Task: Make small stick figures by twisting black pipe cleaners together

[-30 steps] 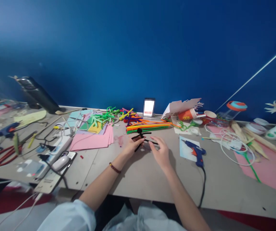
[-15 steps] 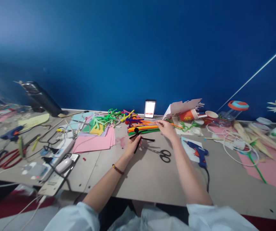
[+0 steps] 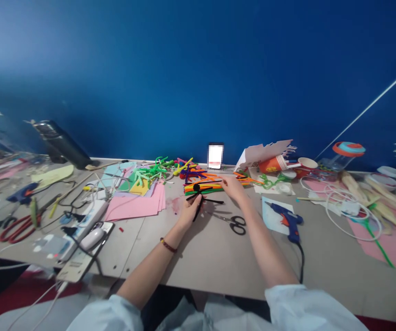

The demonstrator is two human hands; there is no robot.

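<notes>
My left hand [image 3: 188,212] is closed around a black pipe-cleaner figure [image 3: 197,189] with a round dark head and several thin limbs sticking out. One black limb [image 3: 214,201] points right over the table. My right hand [image 3: 232,187] has its fingertips pinched together near the end of a dark pipe-cleaner strand that runs toward the figure. Just behind both hands lies a bundle of orange, yellow and green pipe cleaners [image 3: 204,185]. Black-handled scissors [image 3: 238,225] rest on the table between my forearms, with the blades toward my left hand.
A blue glue gun [image 3: 290,221] lies on light-blue paper to the right, its cord trailing forward. Pink sheets [image 3: 134,205] and green pipe-cleaner pieces [image 3: 156,169] lie left of my hands. A phone [image 3: 215,155] stands against the wall. A power strip [image 3: 86,225] sits further left.
My right hand has moved a little left and nearer, toward the figure. My left hand keeps its hold on the black figure. The camera view has shifted slightly.
</notes>
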